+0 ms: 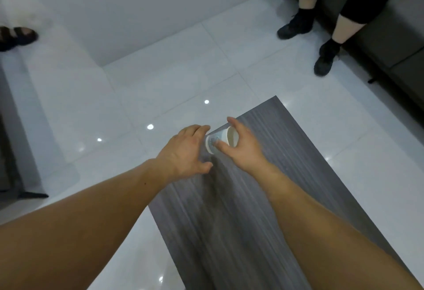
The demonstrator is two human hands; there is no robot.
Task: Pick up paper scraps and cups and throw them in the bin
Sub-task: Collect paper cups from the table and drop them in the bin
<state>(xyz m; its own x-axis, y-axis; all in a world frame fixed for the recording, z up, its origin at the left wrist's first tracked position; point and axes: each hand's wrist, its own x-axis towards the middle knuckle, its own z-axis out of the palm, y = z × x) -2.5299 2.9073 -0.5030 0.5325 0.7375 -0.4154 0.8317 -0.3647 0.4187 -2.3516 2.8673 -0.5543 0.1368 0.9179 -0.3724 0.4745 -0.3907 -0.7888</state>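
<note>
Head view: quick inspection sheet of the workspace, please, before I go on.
Surface: grey wood-grain table, blurred by motion.
Job's things: white paper cup, tipped on its side at the table's far end; no scraps or bin in view.
Clutter: nothing seen.
Grippers: right hand grips the cup; left hand open beside its base, contact unclear.
Cables: nothing seen.
Surroundings: glossy white tile floor; dark sofa with a seated person's black shoes far right; sandalled foot far left.
</note>
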